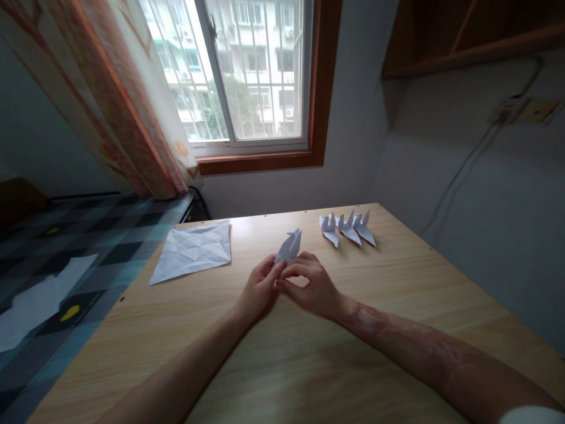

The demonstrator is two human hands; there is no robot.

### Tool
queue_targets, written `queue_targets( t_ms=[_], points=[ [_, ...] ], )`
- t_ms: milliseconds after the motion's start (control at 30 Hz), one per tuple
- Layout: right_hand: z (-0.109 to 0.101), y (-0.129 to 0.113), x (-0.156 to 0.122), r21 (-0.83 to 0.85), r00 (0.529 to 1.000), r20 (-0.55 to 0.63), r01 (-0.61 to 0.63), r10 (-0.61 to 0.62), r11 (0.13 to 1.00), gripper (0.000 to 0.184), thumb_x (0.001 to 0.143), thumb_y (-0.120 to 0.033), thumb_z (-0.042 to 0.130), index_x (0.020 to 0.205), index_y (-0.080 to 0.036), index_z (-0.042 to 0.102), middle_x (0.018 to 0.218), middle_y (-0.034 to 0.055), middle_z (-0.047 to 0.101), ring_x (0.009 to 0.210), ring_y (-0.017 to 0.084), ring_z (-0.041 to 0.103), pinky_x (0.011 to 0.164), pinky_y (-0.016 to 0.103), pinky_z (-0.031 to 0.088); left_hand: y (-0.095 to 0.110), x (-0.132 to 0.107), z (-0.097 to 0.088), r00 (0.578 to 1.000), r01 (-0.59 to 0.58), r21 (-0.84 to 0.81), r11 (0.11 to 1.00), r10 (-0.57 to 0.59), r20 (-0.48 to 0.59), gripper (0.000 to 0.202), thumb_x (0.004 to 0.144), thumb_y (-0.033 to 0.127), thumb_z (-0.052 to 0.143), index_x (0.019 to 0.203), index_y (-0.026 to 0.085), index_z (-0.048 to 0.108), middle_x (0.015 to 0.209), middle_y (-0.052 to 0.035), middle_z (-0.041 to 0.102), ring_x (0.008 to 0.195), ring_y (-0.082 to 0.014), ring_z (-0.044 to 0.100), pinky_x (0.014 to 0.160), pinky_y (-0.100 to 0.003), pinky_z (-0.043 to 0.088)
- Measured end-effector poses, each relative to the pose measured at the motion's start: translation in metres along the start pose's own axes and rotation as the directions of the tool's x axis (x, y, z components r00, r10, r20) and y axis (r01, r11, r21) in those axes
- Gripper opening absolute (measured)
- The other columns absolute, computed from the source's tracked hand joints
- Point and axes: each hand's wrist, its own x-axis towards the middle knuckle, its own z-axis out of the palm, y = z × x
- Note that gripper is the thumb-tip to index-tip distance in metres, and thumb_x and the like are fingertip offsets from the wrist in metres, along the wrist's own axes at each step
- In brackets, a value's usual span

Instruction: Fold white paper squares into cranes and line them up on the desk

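Observation:
A white folded paper crane (288, 247) is held above the middle of the wooden table (265, 365). My left hand (260, 285) is closed on its lower left part, with the thumb lying against the paper. From the right, my right hand (314, 284) pinches the crane's lower end between thumb and fingers. The narrow folded points of the crane stick up and away from me. Its bottom is hidden behind my fingers. Beyond my right hand, several finished paper cranes (348, 228) stand in a row.
A creased sheet of paper (194, 250) lies flat at the table's far left. Left of the table is a bed with a checked cover (110, 235) and white paper (44, 300) on it. A curtain (119, 106) hangs beside the window (260, 70); a shelf (468, 41) juts out upper right.

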Motion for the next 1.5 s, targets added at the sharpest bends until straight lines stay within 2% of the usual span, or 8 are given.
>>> queue_targets(
  t_ms=[167,267,533,733,967,1133,1367,1500],
  points=[
    [-0.003,0.000,-0.001,0.101,0.974,-0.211,-0.057,0.078,0.993,0.006,0.100,-0.024,0.071,0.102,-0.025,0.066,0.098,0.0038,0.066,0.090,0.023,0.063,0.085,0.041,0.054,0.000,0.000,0.002,1.000,-0.007,0.012,1.000,0.007,0.006,0.039,0.100,0.055,0.078,0.103,0.016,0.075,0.097,-0.0067,0.080,0.091,-0.0233,0.076,0.089,-0.035,0.060],
    [-0.002,0.007,0.001,0.134,0.924,-0.335,-0.149,0.187,0.980,0.028,0.097,-0.029,0.075,0.123,-0.026,0.064,0.115,0.0063,0.065,0.097,0.024,0.062,0.090,0.041,0.057,0.000,0.001,0.002,1.000,-0.001,-0.014,1.000,0.001,0.002,0.041,0.098,0.056,0.080,0.103,0.016,0.074,0.101,-0.0069,0.081,0.086,-0.0225,0.078,0.087,-0.036,0.062],
    [0.001,0.013,0.003,0.126,0.953,-0.256,-0.133,0.161,0.983,0.017,0.098,-0.030,0.079,0.115,-0.027,0.076,0.120,0.0073,0.069,0.111,0.027,0.067,0.100,0.044,0.058,0.002,-0.003,0.004,0.998,-0.027,0.021,0.999,0.026,0.052,0.041,0.100,0.059,0.077,0.104,0.018,0.074,0.096,-0.0071,0.080,0.097,-0.0273,0.078,0.093,-0.039,0.061],
    [0.001,0.015,0.003,0.020,0.969,-0.199,-0.145,0.146,0.989,0.022,0.102,-0.037,0.080,0.123,-0.034,0.083,0.155,0.0070,0.063,0.144,0.032,0.057,0.123,0.054,0.047,-0.002,0.000,-0.002,0.991,-0.124,0.203,0.971,0.130,-0.013,0.037,0.101,0.056,0.076,0.099,0.019,0.082,0.098,-0.0068,0.074,0.095,-0.0233,0.068,0.089,-0.034,0.054],
    [-0.003,0.014,0.005,0.092,0.961,-0.209,-0.163,0.179,0.982,0.013,0.107,-0.031,0.071,0.103,-0.028,0.083,0.104,0.0048,0.079,0.107,0.026,0.068,0.100,0.043,0.053,0.005,-0.003,-0.001,0.980,-0.167,0.355,0.920,0.195,-0.045,0.029,0.099,0.048,0.080,0.103,0.020,0.085,0.102,-0.0079,0.079,0.099,-0.0258,0.071,0.093,-0.037,0.055],
    [-0.002,0.013,0.004,0.109,0.957,-0.191,-0.199,0.217,0.974,0.019,0.108,-0.035,0.069,0.093,-0.025,0.076,0.094,0.0038,0.074,0.095,0.025,0.064,0.090,0.039,0.051,0.007,-0.003,0.000,0.925,-0.196,0.397,0.897,0.303,-0.228,0.032,0.086,0.041,0.094,0.108,0.022,0.079,0.108,-0.0059,0.079,0.099,-0.0238,0.072,0.095,-0.036,0.056],
    [0.001,0.017,0.002,0.234,0.932,-0.190,-0.263,0.309,0.936,0.021,0.102,-0.044,0.075,0.100,-0.023,0.076,0.092,0.0028,0.070,0.090,0.023,0.063,0.086,0.036,0.052,0.007,-0.004,0.001,0.968,-0.139,0.343,0.929,0.200,-0.152,0.025,0.094,0.043,0.086,0.091,0.019,0.082,0.090,-0.0053,0.081,0.090,-0.0233,0.072,0.087,-0.034,0.055],
    [0.003,0.021,0.004,0.350,0.920,-0.056,-0.345,0.387,0.871,0.031,0.103,-0.052,0.074,0.093,-0.022,0.074,0.091,0.0021,0.072,0.088,0.022,0.064,0.085,0.034,0.052,0.002,-0.001,-0.002,0.973,-0.093,0.204,0.975,0.132,-0.189,0.028,0.088,0.045,0.091,0.092,0.019,0.084,0.093,-0.0065,0.083,0.089,-0.0233,0.074,0.088,-0.035,0.058]
  ],
)
